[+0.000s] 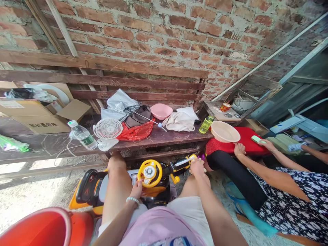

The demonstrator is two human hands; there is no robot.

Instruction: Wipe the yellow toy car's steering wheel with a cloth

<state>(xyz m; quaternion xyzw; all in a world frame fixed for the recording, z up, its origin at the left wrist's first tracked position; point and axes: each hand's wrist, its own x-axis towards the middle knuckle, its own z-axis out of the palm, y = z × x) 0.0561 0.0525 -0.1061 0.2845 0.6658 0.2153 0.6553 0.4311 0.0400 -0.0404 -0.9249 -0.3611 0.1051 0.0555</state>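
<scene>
My left hand (137,189), a beaded bracelet at its wrist, closes on the lower left rim of a yellow steering wheel (159,167). The wheel belongs to a yellow, black and white ride-on toy car (88,186) that lies across in front of my knees. My right hand (197,168) is closed at the end of a yellow and black bar (179,164) to the right of the wheel. A thin pale piece sticks out leftward from my right fingers along the bar; what it is I cannot make out.
A dark wooden bench (164,138) holds a white fan (109,129), a water bottle (83,135), an umbrella (120,102), a pink basin (161,111) and a green bottle (206,124). A red bucket (68,222) stands lower left. At right, another person's hands (240,149) hold a beige basin (225,131) and a green brush.
</scene>
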